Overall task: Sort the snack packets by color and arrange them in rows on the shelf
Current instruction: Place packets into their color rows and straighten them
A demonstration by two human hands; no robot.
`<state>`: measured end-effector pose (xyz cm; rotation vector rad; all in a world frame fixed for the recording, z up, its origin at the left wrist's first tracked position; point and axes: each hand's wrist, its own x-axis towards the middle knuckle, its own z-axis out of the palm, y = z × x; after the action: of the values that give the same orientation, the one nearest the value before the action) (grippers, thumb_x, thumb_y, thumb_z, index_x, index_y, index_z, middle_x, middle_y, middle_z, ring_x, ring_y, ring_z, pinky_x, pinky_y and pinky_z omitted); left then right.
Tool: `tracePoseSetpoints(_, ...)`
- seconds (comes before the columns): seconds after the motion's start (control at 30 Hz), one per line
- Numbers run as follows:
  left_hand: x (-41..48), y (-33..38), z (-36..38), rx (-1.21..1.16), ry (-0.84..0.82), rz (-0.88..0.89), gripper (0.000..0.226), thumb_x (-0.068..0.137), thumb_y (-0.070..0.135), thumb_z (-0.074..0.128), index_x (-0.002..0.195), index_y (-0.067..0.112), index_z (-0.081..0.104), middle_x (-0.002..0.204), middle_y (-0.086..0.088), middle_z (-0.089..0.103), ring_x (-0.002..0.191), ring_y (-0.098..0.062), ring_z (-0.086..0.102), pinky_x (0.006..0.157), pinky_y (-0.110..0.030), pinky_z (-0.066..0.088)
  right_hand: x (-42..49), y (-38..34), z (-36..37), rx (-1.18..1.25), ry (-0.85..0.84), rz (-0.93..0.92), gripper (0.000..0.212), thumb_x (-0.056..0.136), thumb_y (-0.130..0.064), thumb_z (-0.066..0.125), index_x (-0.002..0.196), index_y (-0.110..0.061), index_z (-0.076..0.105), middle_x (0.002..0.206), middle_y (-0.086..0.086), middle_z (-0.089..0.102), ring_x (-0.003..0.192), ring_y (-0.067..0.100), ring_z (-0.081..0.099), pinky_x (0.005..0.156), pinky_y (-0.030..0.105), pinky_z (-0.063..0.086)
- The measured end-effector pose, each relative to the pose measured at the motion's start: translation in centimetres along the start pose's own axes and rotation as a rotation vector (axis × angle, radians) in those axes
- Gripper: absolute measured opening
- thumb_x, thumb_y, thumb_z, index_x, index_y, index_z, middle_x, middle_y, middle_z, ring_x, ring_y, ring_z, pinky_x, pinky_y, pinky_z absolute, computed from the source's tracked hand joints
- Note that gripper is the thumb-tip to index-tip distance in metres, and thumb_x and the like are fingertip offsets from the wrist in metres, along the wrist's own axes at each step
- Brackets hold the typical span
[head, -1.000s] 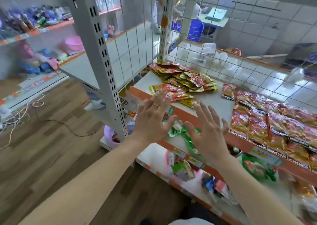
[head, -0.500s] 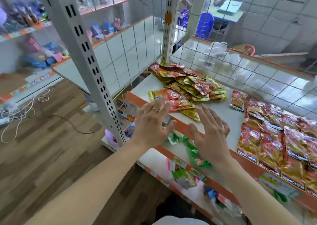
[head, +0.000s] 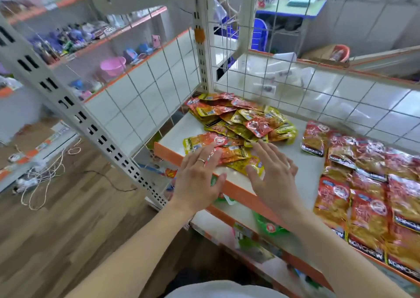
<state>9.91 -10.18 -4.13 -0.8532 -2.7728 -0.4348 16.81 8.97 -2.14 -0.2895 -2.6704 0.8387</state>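
A loose heap of red and yellow-green snack packets (head: 241,125) lies in the back left corner of the white shelf (head: 302,168). Red packets (head: 368,184) lie in overlapping rows on the shelf's right side. My left hand (head: 200,179) hovers flat at the shelf's front edge, its straight fingers over the nearest packets of the heap; it wears a ring. My right hand (head: 270,175) is spread with straight fingers, its fingertips at a yellow packet (head: 246,164) near the front edge. Neither hand holds anything.
A wire grid (head: 295,75) walls the shelf at the back and left. A slotted upright post (head: 75,113) stands at the left. Lower shelves hold green packets (head: 270,227). Cords (head: 41,179) lie on the wooden floor at the left.
Both hands have moved forward toward the heap, from before the shelf's edge to over its nearest packets. The view has come closer to the shelf.
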Motion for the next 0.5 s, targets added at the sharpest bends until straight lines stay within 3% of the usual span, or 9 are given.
tracePoseSetpoints(0.2,3.3,0.6,-0.4,0.012,0.006,0.013,0.061,0.094,0.053,0.047,0.147,0.022,0.046,0.156,0.001,0.042,0.143,-0.021,0.036,0.117,-0.043,0.029,1.6,1.3,-1.1,0.000,-0.031,0.045,0.060,0.097,-0.034,0.061,0.152,-0.030,0.039,0.156,-0.008,0.040,0.147,0.015,0.027,0.114,0.046,0.013)
tracePoseSetpoints(0.5,6.8,1.2,1.8,0.003,-0.070,0.112,0.059,0.092,0.054,0.046,0.138,0.020,0.057,0.150,0.001,0.049,0.139,-0.022,0.043,0.117,-0.043,0.029,3.0,2.8,-0.7,-0.028,-0.005,0.122,0.045,0.090,-0.031,0.070,0.133,-0.019,0.061,0.129,0.001,0.064,0.124,0.027,0.054,0.097,0.048,0.040)
